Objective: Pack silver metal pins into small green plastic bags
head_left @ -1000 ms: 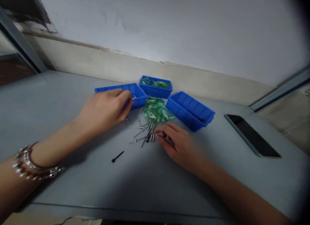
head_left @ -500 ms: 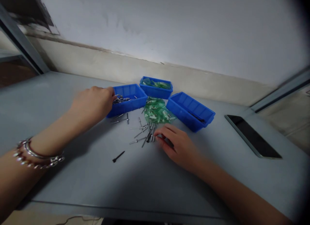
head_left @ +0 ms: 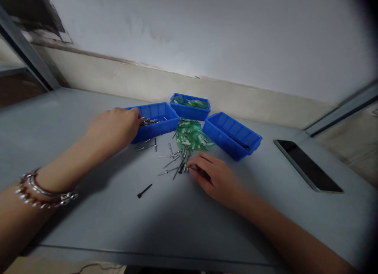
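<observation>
My left hand [head_left: 116, 124] reaches over the left end of a blue bin [head_left: 161, 127] holding loose silver blind rivets [head_left: 149, 121]. Its fingers curl down into the bin and their tips are mostly hidden, so a hold on anything cannot be made out. My right hand [head_left: 217, 177] rests at the right edge of a rivet pile [head_left: 178, 161] on the table. Its thumb and forefinger are pinched together on a rivet [head_left: 187, 168] there. A dark screw [head_left: 144, 190] lies apart, nearer the front.
Behind the pile lies a green plastic bag [head_left: 191, 136] with small pieces. A back blue bin [head_left: 190, 113] contains green packets; the right blue bin [head_left: 232, 136] holds dark items. A phone [head_left: 307, 165] lies on the grey table [head_left: 177, 223] at right. A wall [head_left: 206, 41] stands behind.
The silver rivets seen at my left fingertips now sit lower, among those in the bin. That hand has shifted very slightly; my right hand stays almost still at the pile.
</observation>
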{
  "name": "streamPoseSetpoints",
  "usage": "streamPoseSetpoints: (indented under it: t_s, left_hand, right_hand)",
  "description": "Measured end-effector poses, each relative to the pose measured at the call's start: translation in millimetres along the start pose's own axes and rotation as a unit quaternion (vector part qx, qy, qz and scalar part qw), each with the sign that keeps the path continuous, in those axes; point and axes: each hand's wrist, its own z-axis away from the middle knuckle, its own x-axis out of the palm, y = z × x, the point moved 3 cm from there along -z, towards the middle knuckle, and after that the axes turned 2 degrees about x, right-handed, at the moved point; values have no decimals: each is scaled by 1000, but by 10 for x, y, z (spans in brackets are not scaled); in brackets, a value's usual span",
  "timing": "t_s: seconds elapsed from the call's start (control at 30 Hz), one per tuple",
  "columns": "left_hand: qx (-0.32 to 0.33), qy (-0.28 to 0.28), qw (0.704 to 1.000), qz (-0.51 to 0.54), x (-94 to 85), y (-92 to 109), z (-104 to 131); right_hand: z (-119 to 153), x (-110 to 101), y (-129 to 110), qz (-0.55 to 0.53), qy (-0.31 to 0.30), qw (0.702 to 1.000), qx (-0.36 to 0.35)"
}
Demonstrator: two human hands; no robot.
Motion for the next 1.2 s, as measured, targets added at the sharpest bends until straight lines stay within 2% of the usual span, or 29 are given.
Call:
streamPoseSetpoints:
  t_s: [0.4, 0.6, 0.73, 1.1, 1.2]
  left_hand:
    - [38, 5, 999, -2, 1, 6, 31]
    - [53, 32, 998, -2, -13, 0, 33]
    - [57, 7, 998, -2, -20, 1, 46]
    - [44, -18, 998, -41, -18, 2, 25]
    - [56, -21, 997, -38, -24, 16, 34]
  right_hand:
    - [2, -12, 0, 0, -7, 1000, 5]
    - [-3, -16, -6, 2, -15, 1000, 9]
    - [-7, -20, -15, 4, -15, 1000, 6]
    - [-6, -5, -7, 0, -21, 1000, 6]
    - [-3, -13, -15, 15, -5, 1000, 4]
